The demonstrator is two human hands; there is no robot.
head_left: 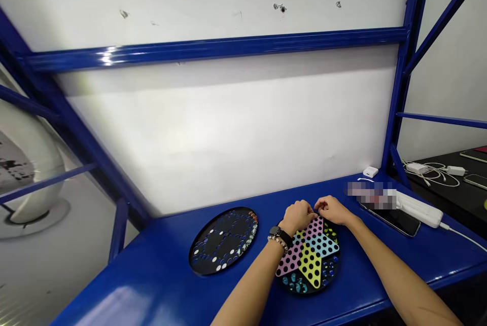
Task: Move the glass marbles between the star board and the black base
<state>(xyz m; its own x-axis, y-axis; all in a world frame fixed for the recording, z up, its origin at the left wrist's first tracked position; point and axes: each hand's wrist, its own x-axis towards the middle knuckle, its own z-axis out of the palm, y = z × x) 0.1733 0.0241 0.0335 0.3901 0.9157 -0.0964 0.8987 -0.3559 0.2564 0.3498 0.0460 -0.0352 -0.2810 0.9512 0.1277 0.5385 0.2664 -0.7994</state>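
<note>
Round black board lay on the blue bench, well left of the left hand, with pale marbles along its right rim; left hand hung curled over the top of the star board, watch and beaded bracelet on its wrist; right hand sat just beside it, fingertips pinched in and nearly touching the left hand; both grips were almost closed, and whether either held a marble could not be told; star board lay right under both hands, teal marbles in its near pocket; right of the grip were a blurred patch, a white charger behind it, a phone and a white power strip; further right, white cables lay on a dark table.
</note>
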